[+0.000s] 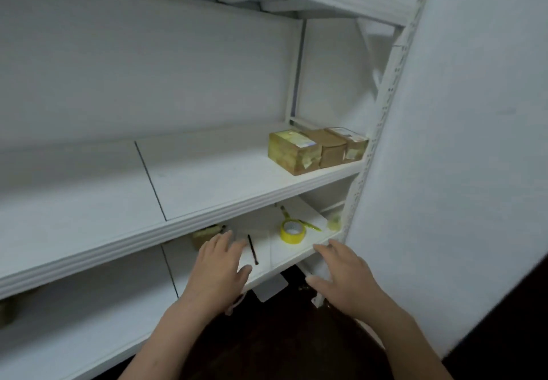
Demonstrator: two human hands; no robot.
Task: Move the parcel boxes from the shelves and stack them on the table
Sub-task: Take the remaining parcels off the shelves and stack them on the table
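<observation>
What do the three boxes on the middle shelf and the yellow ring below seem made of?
Boxes: likely brown cardboard, matte, the left one wrapped in glossy yellowish tape, with paper labels. Yellow ring: apparently a roll of plastic adhesive tape, shiny, on a pale core.

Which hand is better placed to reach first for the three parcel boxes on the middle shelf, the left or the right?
Probably the right hand: it hovers open almost directly below the parcel boxes at the right end of the middle shelf. The left hand, also open, is further left.
</observation>
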